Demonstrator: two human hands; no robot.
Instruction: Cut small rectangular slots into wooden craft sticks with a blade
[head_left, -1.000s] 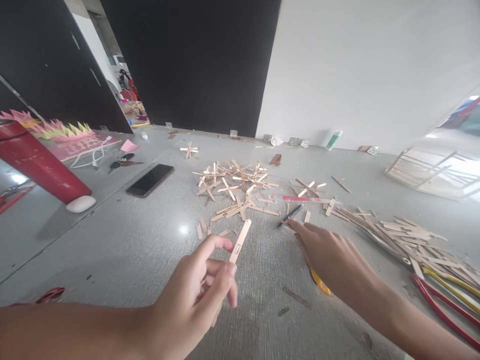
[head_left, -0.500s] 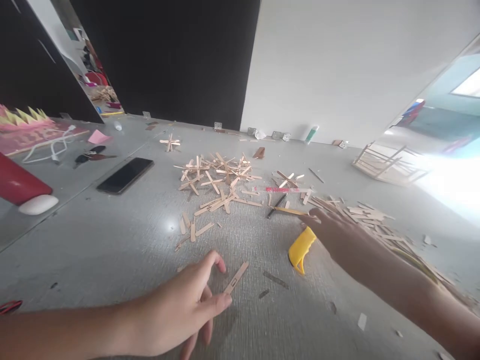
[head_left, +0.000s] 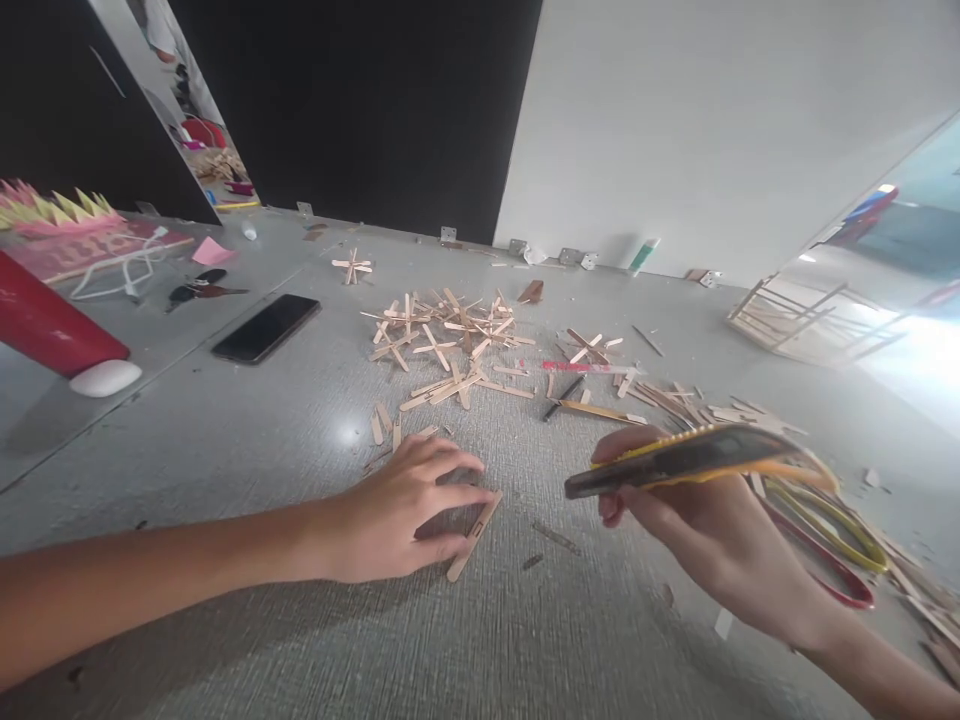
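Note:
My left hand [head_left: 420,510] rests on the grey table with its thumb and forefinger pressed on a wooden craft stick [head_left: 469,550], holding it down. The stick lies flat and carries a small drawn rectangle. Above the table to the right, my right hand [head_left: 697,520] grips a yellow and dark utility knife [head_left: 682,460], its dark front end pointing left towards the stick. I cannot make out a bare blade. Behind that hand lie a yellow pencil [head_left: 600,410] and a dark pen [head_left: 564,397], crossing near its end.
Craft sticks joined into star shapes [head_left: 457,335] lie in a heap ahead. A phone [head_left: 267,328] and a red cylinder [head_left: 56,315] are on the left. Loose sticks and scissors with yellow and red handles [head_left: 832,530] lie on the right, near a stick frame [head_left: 795,315].
My right hand has left the pencil and picked up the utility knife from the table. My left hand has moved forward, its fingers now down on the craft stick.

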